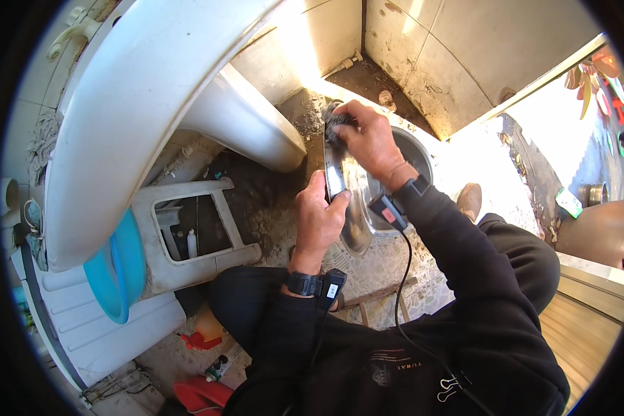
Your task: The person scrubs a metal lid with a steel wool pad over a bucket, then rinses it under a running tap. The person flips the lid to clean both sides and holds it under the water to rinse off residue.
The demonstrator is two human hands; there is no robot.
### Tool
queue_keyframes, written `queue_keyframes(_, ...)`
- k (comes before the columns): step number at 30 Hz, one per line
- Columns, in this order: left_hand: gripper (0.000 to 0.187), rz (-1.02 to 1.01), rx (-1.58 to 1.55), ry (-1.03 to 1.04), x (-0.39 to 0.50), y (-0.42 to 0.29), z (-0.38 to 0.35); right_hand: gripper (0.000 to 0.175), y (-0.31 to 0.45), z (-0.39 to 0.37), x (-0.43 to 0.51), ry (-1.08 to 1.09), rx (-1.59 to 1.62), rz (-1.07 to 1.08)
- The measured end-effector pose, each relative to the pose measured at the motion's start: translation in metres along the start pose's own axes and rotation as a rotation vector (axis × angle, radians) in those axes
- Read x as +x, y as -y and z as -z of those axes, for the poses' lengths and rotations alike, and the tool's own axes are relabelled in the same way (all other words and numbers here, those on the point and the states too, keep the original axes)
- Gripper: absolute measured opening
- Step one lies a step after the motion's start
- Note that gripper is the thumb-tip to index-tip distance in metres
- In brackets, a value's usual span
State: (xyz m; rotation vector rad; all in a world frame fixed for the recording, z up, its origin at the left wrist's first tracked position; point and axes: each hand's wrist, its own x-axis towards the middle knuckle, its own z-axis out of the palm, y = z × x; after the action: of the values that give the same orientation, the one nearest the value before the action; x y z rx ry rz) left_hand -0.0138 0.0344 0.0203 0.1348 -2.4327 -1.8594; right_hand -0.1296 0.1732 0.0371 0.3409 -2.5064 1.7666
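Note:
My left hand (320, 218) grips the near rim of a shiny metal pan or lid (354, 229), with the thumb on top. The metal piece stands tilted on edge. My right hand (372, 140) pinches a dark wire scourer (335, 124) against its far upper part; the scourer is slightly blurred. Just right of and partly behind the metal piece sits a round stainless steel basin (418, 151), partly hidden by my right forearm. Each wrist wears a black strap with a small cabled box.
A white pedestal sink (109, 130) overhangs the left, its pedestal (262, 125) close to the work. Below it are a dirty plastic stool (187, 275) and a blue basin (135, 260). An orange bottle with a red spray head (203, 340) lies near my left leg. Tiled walls (421, 62) form the far corner.

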Motion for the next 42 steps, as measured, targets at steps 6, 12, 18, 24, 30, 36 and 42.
queue_keyframes(6, 0.019, 0.077, 0.021, -0.012, 0.006, 0.006, 0.006, 0.028, -0.013, -0.011, -0.037, 0.031, -0.095, 0.363)
queue_keyframes(12, 0.02, -0.075, -0.04, -0.089, 0.01, 0.009, 0.003, 0.026, -0.006, -0.011, -0.039, 0.185, -0.137, 0.508)
queue_keyframes(18, 0.018, 0.11, -0.054, 0.024, -0.001, 0.013, 0.002, 0.023, -0.029, -0.006, -0.007, -0.05, 0.062, 0.038)
queue_keyframes(24, 0.019, 0.091, -0.125, -0.05, 0.007, 0.021, 0.003, 0.024, -0.061, -0.015, -0.013, -0.062, 0.07, -0.059)
queue_keyframes(30, 0.019, 0.177, -0.186, -0.031, 0.004, 0.017, 0.008, 0.029, -0.099, -0.022, -0.061, -0.094, -0.039, 0.065)
queue_keyframes(36, 0.022, 0.186, -0.203, -0.001, 0.005, 0.008, 0.003, 0.022, -0.126, -0.005, -0.006, 0.001, -0.145, -0.421)
queue_keyframes(42, 0.022, 0.198, -0.229, -0.09, 0.006, 0.012, 0.002, 0.021, -0.117, 0.001, -0.051, 0.009, -0.177, 0.197)
